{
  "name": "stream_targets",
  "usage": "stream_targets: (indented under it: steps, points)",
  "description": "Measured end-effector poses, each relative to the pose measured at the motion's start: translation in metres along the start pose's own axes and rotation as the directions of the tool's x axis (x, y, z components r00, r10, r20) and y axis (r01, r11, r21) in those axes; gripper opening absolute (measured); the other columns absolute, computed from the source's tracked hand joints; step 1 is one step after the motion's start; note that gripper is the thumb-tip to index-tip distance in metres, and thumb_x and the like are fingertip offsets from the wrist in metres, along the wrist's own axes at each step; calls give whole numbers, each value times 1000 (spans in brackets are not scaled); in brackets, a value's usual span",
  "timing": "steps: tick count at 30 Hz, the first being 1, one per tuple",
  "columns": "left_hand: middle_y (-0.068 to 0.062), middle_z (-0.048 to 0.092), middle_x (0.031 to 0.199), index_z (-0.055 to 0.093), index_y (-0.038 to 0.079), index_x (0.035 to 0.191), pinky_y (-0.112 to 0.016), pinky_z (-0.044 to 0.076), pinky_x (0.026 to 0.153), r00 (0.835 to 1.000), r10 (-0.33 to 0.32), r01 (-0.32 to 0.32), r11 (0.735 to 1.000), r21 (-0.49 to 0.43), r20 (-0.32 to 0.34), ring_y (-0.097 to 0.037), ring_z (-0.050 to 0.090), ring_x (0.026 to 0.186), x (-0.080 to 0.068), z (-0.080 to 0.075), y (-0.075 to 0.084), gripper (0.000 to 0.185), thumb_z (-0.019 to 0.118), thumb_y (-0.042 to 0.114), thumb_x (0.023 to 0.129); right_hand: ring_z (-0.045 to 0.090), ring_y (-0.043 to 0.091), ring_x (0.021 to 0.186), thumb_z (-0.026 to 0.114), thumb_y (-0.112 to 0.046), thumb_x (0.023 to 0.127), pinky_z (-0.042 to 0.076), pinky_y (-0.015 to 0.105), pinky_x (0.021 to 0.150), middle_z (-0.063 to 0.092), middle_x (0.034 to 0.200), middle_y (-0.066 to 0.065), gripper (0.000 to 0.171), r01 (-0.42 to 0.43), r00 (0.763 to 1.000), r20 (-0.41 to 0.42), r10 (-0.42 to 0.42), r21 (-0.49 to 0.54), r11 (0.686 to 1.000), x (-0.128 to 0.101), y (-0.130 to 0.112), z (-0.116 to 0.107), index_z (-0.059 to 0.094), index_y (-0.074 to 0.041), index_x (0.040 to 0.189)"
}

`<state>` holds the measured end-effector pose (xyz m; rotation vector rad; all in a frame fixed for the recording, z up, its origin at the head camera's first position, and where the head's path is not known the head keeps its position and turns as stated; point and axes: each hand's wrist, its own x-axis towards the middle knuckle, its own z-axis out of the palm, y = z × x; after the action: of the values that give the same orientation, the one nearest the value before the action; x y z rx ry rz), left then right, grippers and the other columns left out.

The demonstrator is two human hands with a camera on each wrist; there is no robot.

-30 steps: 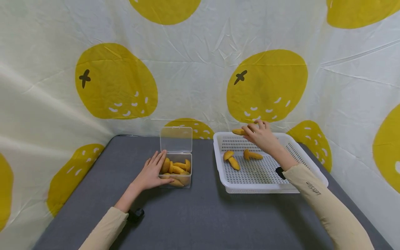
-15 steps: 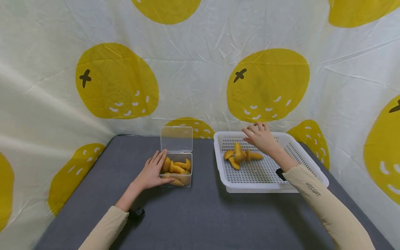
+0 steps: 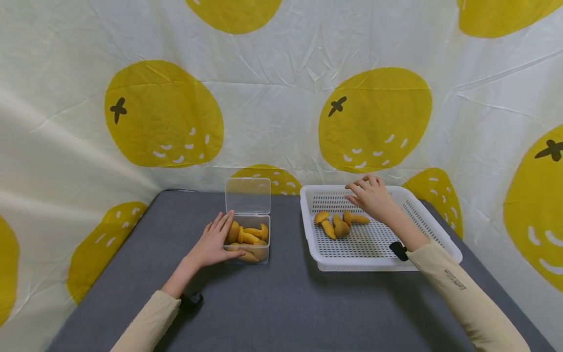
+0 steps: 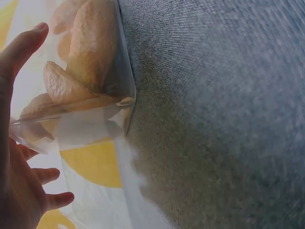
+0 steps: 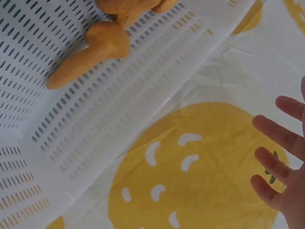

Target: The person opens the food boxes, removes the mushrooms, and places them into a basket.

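My left hand (image 3: 214,243) rests at the left side of a small clear plastic box (image 3: 269,239), thumb at the front and straight fingers spread toward the back. In the left wrist view, thumb and fingers lie on either side of a box corner. Several yellow-brown mushrooms (image 3: 250,239) fill the box; its clear lid (image 3: 248,196) stands upright behind. Over the white perforated basket (image 3: 365,267), my right hand (image 3: 371,195) hovers with nothing in it, fingers apart in the right wrist view. Three mushrooms lie on the basket floor: a left one (image 3: 325,226), a middle one (image 3: 341,228), a right one (image 3: 357,218).
A dark grey tabletop (image 3: 281,303) carries the box and basket, with a gap between them. Behind and beside it hangs a white cloth (image 3: 272,107) printed with yellow fruit. Each wrist wears a small black camera, such as the right one (image 3: 398,250).
My right hand has let go of a mushroom, which dropped into the basket and settled between the other two. The hand has then shifted slightly right. My left hand has stayed put.
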<state>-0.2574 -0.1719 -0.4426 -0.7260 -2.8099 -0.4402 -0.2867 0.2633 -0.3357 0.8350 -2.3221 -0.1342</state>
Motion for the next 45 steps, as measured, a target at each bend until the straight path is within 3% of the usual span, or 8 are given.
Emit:
stream_targets:
  steps: [5,8,15,21,26,32,39,45]
  points:
    - [-11,14,150,3,14,145,-61,21,101,1000,-12,13,999,-34,15,-36,10,137,-2,-3,0,110,59,68,67,48,33,94,53,-34,88,36,51,81,62,95,10,29,-29,998,61,27,41,999,-4,-9,-13,62,-10,101]
    - [-10,13,150,0,19,145,-62,19,101,1000,-4,7,997,-71,29,-35,8,138,-4,-6,-1,109,59,68,67,47,32,96,59,-29,85,36,51,82,63,96,9,26,-49,997,70,44,68,996,-8,-14,-20,63,-10,102]
    - [-9,21,148,-3,26,145,-64,18,100,999,3,0,997,-82,36,-38,8,137,-4,-10,-11,107,61,64,68,47,30,94,52,-37,88,38,46,76,63,98,9,34,-40,999,34,37,102,994,-17,-32,-34,63,-9,104]
    - [-8,19,149,-1,26,145,-64,19,100,999,-1,3,999,-43,41,-37,6,137,-6,-10,-14,108,61,67,66,47,28,95,62,-27,82,37,47,78,63,98,6,28,-31,999,26,28,157,987,-23,-52,-43,63,-10,104]
    - [-6,19,149,2,23,145,-63,20,100,999,8,-8,1000,-2,36,-37,7,137,-6,-8,-17,109,59,69,65,46,25,98,53,-37,88,37,46,82,63,100,3,30,-28,999,40,21,195,980,-25,-69,-48,62,-14,105]
    - [-9,21,148,8,15,145,-64,22,99,1000,25,-25,1000,-9,18,-38,12,136,-6,-7,-16,109,61,67,65,46,25,98,60,-32,83,36,41,78,62,100,2,31,7,1000,-5,-6,216,976,-23,-87,-48,62,-14,107]
    - [-11,21,148,2,19,146,-64,22,98,1000,27,-27,999,-29,2,-38,15,135,-8,-5,-12,111,63,66,65,46,24,95,43,-45,91,36,41,78,60,103,2,40,3,1000,-30,3,212,977,-15,-116,-44,61,-13,107]
    - [-5,10,151,1,21,145,-66,20,97,997,61,-60,998,20,-42,-37,3,138,-8,-2,-14,113,61,69,63,48,25,94,57,-36,85,37,42,79,59,101,3,34,9,999,-34,-3,193,981,-4,-143,-34,61,-13,109]
